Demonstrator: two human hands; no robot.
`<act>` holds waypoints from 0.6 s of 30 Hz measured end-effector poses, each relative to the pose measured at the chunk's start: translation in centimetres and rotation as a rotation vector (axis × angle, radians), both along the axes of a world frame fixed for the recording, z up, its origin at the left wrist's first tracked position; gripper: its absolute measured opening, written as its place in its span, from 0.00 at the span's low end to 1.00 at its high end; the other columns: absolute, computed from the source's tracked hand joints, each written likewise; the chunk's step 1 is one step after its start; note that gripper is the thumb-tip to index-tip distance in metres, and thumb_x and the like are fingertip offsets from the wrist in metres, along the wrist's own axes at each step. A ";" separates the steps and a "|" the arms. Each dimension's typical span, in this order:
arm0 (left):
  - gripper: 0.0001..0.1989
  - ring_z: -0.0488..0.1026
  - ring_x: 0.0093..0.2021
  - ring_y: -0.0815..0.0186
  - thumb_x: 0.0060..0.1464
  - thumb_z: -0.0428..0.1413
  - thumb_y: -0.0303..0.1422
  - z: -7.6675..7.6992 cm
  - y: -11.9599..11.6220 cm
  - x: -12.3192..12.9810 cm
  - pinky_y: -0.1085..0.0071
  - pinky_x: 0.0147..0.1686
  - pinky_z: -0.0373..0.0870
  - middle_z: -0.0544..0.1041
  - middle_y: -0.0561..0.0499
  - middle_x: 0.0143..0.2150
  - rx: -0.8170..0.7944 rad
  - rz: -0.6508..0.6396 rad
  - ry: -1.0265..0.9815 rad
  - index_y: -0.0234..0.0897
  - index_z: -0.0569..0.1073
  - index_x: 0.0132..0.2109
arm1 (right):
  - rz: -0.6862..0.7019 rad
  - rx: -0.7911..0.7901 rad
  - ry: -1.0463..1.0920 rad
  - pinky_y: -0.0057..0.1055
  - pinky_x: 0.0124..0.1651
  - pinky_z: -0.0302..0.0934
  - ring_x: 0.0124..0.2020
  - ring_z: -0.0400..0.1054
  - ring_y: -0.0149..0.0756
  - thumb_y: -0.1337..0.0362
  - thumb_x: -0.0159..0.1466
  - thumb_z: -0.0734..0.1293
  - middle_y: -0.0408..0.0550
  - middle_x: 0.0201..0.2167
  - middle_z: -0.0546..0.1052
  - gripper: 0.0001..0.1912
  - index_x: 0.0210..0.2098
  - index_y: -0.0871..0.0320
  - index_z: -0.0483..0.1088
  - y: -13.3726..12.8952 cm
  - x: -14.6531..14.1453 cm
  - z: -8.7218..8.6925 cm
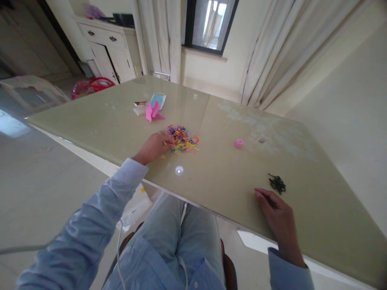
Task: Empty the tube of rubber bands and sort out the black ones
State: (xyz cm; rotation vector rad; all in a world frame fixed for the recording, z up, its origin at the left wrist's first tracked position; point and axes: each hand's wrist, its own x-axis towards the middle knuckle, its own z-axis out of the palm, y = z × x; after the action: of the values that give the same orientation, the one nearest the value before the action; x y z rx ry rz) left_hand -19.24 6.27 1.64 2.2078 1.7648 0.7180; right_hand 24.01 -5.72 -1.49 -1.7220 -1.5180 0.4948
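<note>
My left hand (156,147) is at the left edge of a loose pile of small multicoloured bands (183,141). Its fingers are bent together against the pieces; what lies between the fingertips is too small to make out. On the right, my right hand (278,211) rests at the table's near side, thumb and forefinger tips pressed together, the other fingers curled. Anything in that pinch is hidden. Just beyond it lies a small heap of thin black bands (276,183), apart from the fingers. A small pink ring-shaped bundle (238,143) sits between the two heaps.
The glossy table (211,177) reflects a ceiling light. Toward its far left are crumpled pink paper (153,111), a blue face mask (158,99) and a small brown-and-white packet (140,104). A small clear scrap (261,139) lies right of the pink bundle. A cable (120,253) hangs by my lap.
</note>
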 end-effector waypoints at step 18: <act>0.16 0.76 0.35 0.61 0.54 0.50 0.33 0.7 0.0 -0.4 0.66 0.41 0.72 0.82 0.44 0.41 0.020 0.027 0.026 0.35 0.82 0.42 | 0.008 0.010 0.012 0.39 0.42 0.70 0.35 0.76 0.44 0.47 0.59 0.69 0.52 0.36 0.83 0.19 0.36 0.56 0.81 0.0 0.1 -0.2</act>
State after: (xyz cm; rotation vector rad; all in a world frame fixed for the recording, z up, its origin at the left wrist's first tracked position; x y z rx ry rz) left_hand -19.65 6.27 2.32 2.2199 1.8111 0.7197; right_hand 24.12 -5.76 -1.69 -1.7030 -1.5172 0.4997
